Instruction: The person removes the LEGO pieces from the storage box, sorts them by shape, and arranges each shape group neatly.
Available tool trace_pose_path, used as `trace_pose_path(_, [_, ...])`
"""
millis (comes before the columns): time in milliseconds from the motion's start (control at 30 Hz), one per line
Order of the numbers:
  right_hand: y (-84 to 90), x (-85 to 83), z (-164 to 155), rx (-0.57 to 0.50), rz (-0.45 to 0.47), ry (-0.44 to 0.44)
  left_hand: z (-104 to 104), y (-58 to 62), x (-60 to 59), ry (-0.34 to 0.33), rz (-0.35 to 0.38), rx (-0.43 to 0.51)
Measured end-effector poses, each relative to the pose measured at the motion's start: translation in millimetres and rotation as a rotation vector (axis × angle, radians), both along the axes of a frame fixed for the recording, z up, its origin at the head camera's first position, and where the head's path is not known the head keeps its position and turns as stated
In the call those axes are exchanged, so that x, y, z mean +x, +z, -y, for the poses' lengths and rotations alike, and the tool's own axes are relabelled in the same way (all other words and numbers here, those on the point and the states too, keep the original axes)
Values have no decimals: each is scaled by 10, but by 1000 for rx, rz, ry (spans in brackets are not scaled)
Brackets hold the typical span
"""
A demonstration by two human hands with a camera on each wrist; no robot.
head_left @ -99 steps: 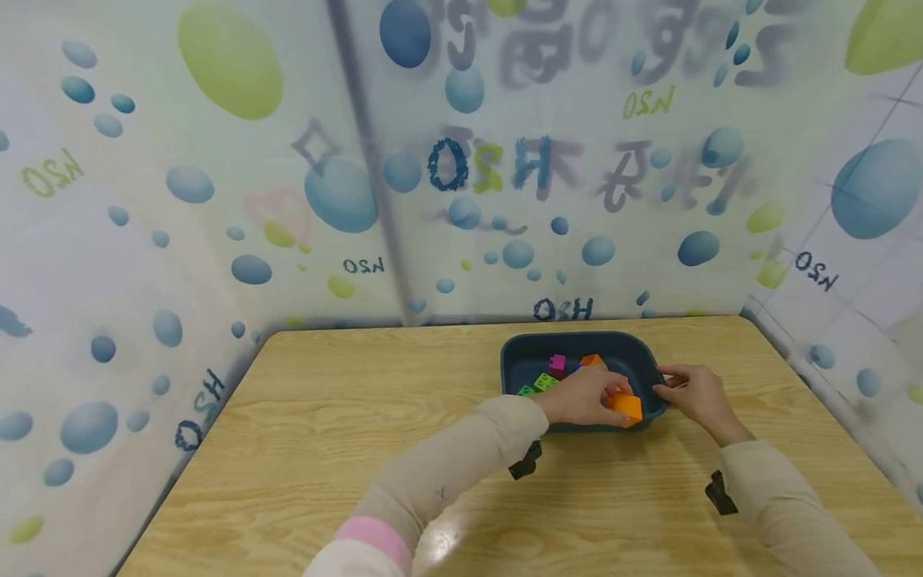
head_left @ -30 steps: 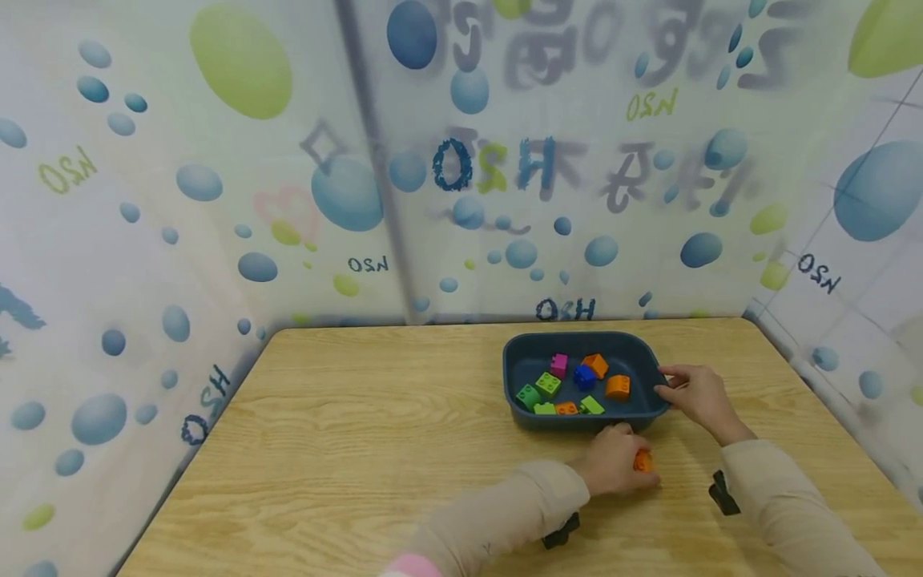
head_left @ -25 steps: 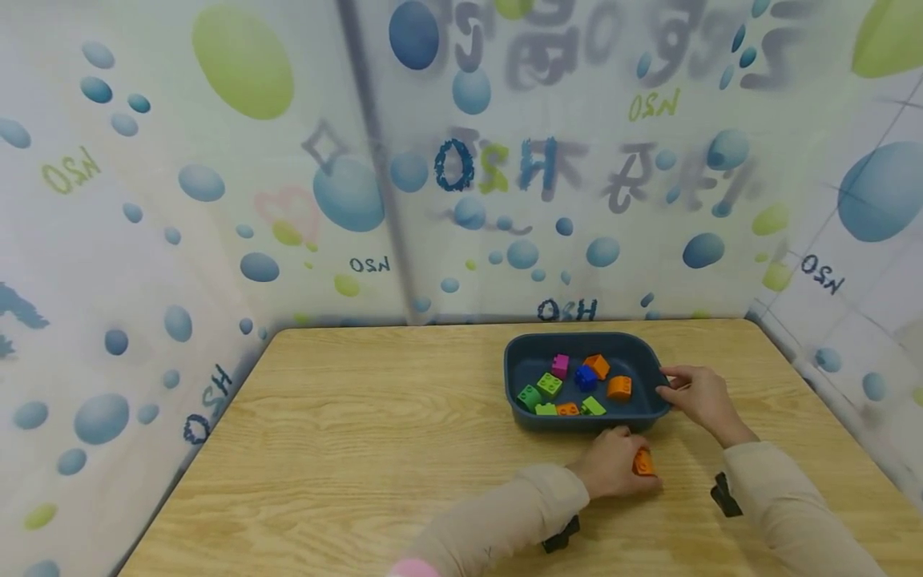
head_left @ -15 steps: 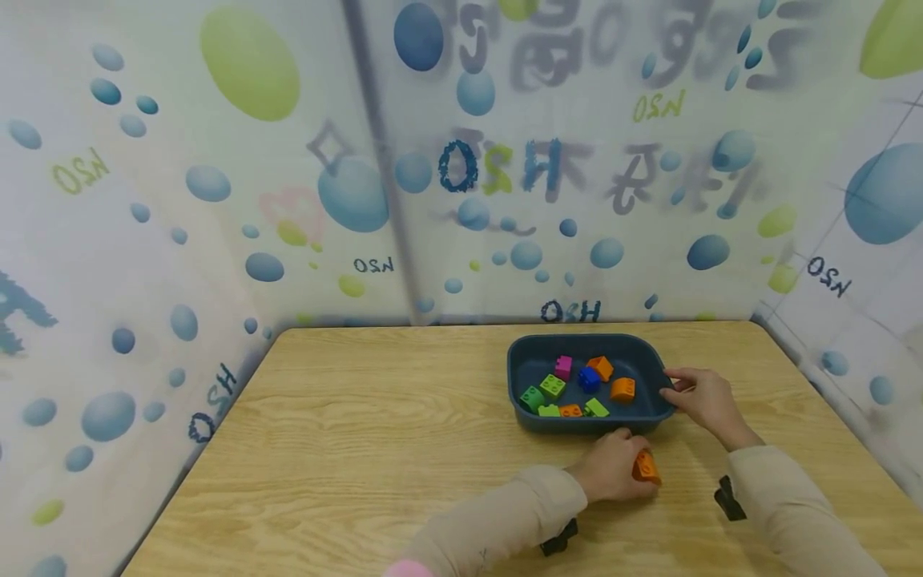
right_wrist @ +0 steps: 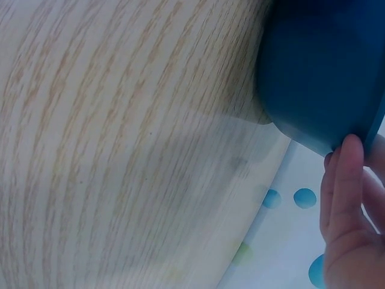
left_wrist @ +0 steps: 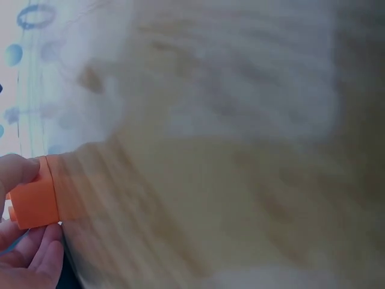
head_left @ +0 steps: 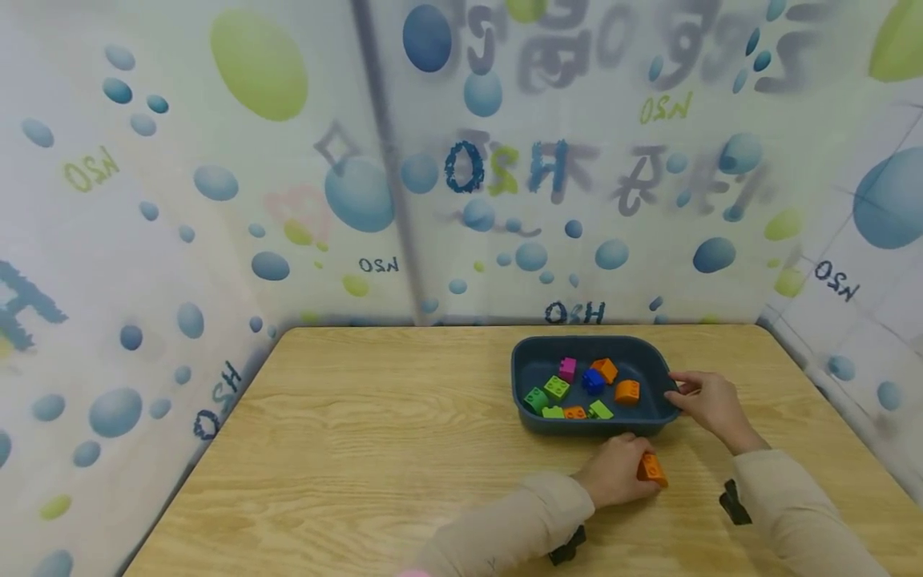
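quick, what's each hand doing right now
Left hand: holding an orange block on the table.
Right hand: gripping the rim of the blue bin.

Light wood-grain table with rounded far corners, enclosed on three sides by a translucent white curtain printed with blue and green bubbles and mirrored "H2O" lettering. A grey vertical pole shows behind it. Lighting diffuse, even.
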State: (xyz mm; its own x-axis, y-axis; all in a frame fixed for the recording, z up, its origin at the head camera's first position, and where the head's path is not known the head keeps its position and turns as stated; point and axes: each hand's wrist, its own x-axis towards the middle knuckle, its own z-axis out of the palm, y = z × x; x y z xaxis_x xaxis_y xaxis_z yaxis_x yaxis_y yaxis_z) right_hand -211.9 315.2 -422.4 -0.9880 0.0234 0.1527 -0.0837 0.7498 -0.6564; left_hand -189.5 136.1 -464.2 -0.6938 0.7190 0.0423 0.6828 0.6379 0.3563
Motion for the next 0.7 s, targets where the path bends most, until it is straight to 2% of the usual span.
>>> trace_pose_path(300, [-7,14,-13,4,9,-4,-102,-27,26,47,-70,-29])
trace_pose_path(700, [-15,-1,-14,3,-17,6,-151,53,26,80,-31,-82])
